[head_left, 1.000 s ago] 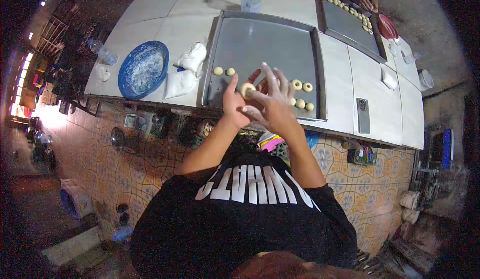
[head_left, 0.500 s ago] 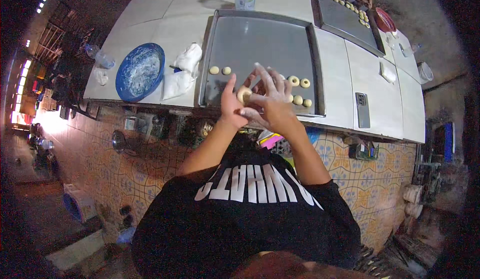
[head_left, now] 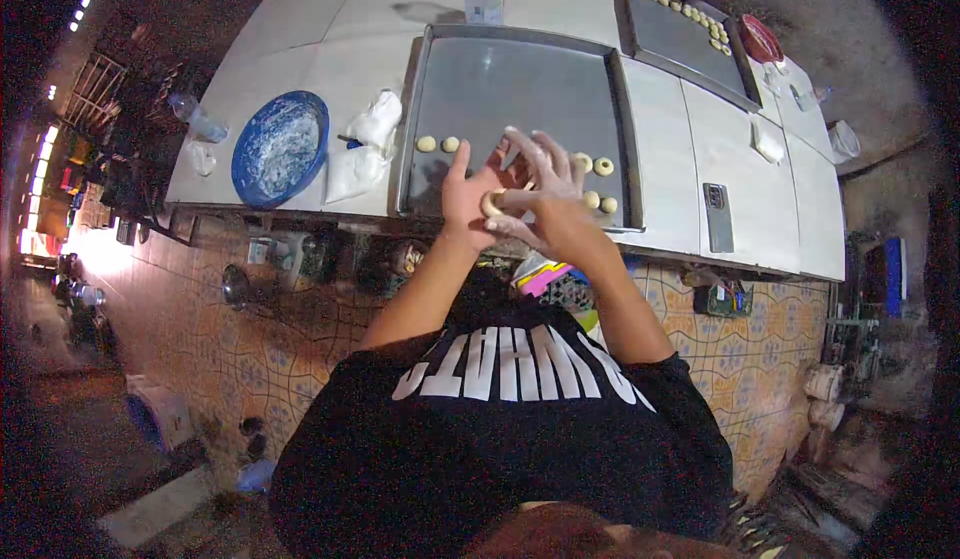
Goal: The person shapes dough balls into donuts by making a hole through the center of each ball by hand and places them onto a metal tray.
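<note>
The dough piece lies between the person's hands, above the near edge of the metal tray: it sits against the cupped palm of the left hand, whose thumb stands wide, while the right hand meets it from the right, forefinger at its middle and thumb at its near edge, pinching it. The left hand's far fingers are partly hidden. The piece looks round, pale and soft, with no clear long axis. On the tray's smooth, dull grey floor, two plain balls lie left of the hands and matte dough rings lie to the right. White powder coats the right fingers and the inside of a round blue basin, beside a crumpled white bag.
</note>
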A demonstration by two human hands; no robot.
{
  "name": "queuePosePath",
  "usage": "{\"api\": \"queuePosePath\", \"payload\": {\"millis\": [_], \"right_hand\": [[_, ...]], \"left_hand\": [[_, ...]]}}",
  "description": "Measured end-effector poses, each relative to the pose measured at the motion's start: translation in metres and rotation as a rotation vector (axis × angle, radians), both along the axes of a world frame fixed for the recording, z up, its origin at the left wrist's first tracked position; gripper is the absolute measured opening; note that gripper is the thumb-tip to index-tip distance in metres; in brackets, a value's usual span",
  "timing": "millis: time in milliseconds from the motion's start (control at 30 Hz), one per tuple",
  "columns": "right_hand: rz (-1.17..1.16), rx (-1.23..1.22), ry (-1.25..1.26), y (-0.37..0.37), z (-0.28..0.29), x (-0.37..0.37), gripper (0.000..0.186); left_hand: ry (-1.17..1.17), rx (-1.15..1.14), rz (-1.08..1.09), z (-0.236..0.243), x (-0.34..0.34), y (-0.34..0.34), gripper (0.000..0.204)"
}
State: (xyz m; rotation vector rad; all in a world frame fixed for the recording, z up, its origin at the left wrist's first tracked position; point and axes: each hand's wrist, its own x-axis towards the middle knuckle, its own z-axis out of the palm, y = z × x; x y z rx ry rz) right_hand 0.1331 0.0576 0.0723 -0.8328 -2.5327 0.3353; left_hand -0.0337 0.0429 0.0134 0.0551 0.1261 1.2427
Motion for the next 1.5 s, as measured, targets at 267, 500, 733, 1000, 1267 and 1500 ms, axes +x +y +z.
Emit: {"api": "queuePosePath", "payload": {"millis": [267, 500, 733, 1000, 1267, 1500], "right_hand": [[0.036, 0.071, 0.059, 0.006, 0.007, 0.003, 0.039], [-0.105, 0.037, 0.09, -0.001, -0.002, 0.011, 0.041], [-0.089, -0.061, 0.116, -0.016, -0.001, 0.003, 0.045], [-0.033, -0.035, 0.046, -0.01, -0.004, 0.002, 0.051], [0.032, 0.044, -0.021, 0.001, 0.006, -0.003, 0.055], [0.082, 0.049, -0.082, 0.008, 0.017, 0.002, 0.055]], "left_hand": [[-0.004, 0.006, -0.028, -0.005, -0.002, -0.003, 0.072], [-0.151, 0.133, 0.049, -0.006, 0.001, 0.001, 0.071], [-0.078, 0.11, 0.161, 0.007, 0.006, 0.0, 0.07], [-0.008, 0.132, 0.188, -0.002, 0.008, -0.002, 0.072], [0.092, -0.057, 0.131, 0.006, 0.008, -0.009, 0.081], [0.073, -0.035, 0.018, 0.009, 0.001, -0.016, 0.072]]}}
